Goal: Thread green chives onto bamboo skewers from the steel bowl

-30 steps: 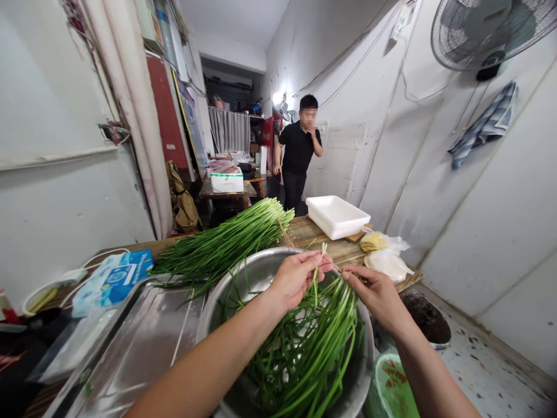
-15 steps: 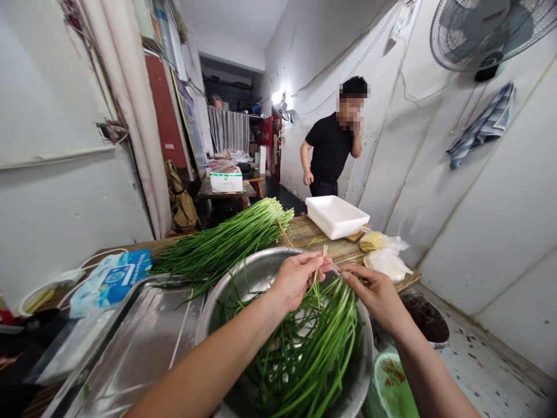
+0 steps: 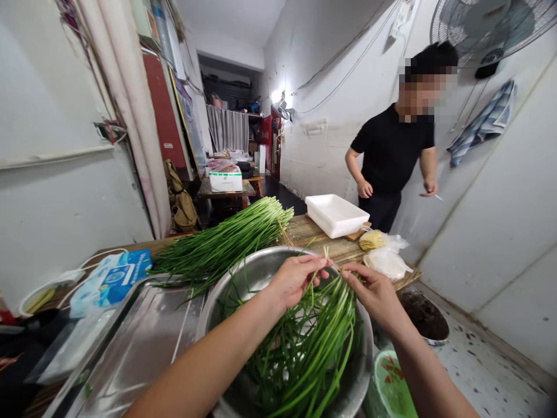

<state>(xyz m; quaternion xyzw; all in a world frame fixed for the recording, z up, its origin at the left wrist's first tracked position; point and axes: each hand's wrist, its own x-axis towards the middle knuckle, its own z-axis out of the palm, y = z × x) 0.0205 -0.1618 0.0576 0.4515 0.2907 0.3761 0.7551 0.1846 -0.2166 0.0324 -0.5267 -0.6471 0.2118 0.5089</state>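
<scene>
1. Both my hands pinch green chive stalks (image 3: pixel 313 342) over the steel bowl (image 3: pixel 243 273): left hand (image 3: pixel 296 278) and right hand (image 3: pixel 374 293) closed on their pale tips.
2. More chives (image 3: pixel 226 238) lie heaped on the table (image 3: pixel 313 232) behind the bowl.
3. One person in black (image 3: pixel 394 154) stands beyond the white tray (image 3: pixel 335 215).

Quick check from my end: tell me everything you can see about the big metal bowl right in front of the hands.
The metal bowl is round, wide and deep, looking like dull, scuffed stainless steel. It sits upright on the wooden table, its left rim against a steel tray. A loose bundle of long green chives lies slanting inside, filling its right half. The left hand and right hand hover above its far rim, pinching chive ends. Its near edge is cut off from view.
</scene>
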